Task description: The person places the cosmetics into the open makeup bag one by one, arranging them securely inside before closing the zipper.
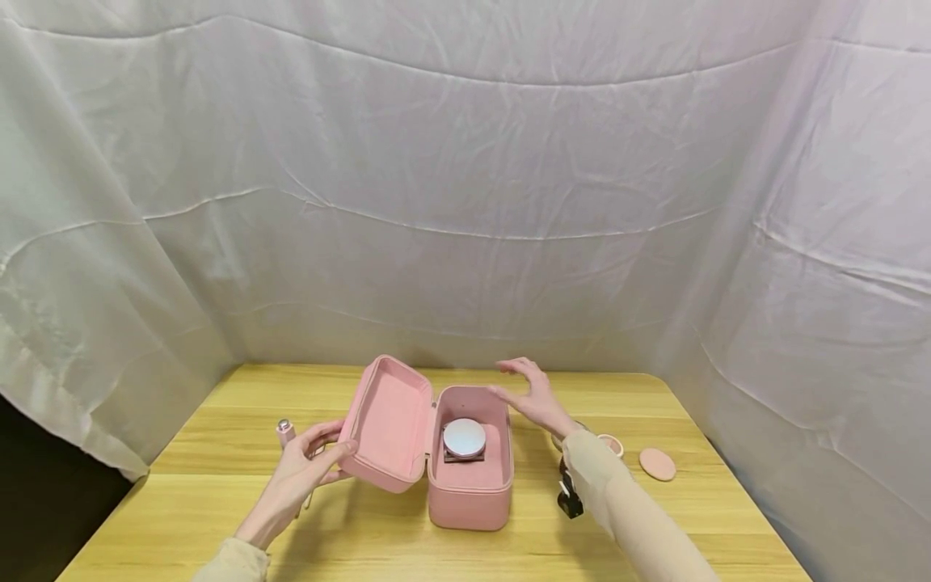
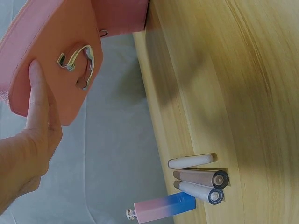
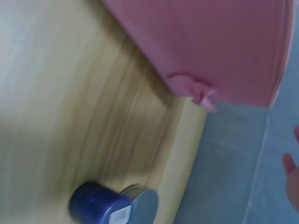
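A pink cosmetic case (image 1: 470, 508) stands on the table with its lid (image 1: 395, 418) swung out to the left. My left hand (image 1: 305, 465) grips the lid's left edge, thumb on the rim and fingers behind. A gold-coloured handle (image 2: 77, 65) shows on the lid's outer face in the left wrist view. Inside the case, a round, shiny pale disc (image 1: 464, 437) lies over a dark, flat square item (image 1: 465, 458). My right hand (image 1: 537, 398) is raised by the case's right rim, fingers spread in a loose curve and holding nothing.
Left of the case are a pink-and-blue tube (image 2: 163, 207) and several slim sticks (image 2: 201, 177). On the right lie a pink round pad (image 1: 658, 464), a small round compact (image 1: 612, 444), a black item (image 1: 570, 503) and a dark blue jar (image 3: 98, 204). Curtains hang behind the table.
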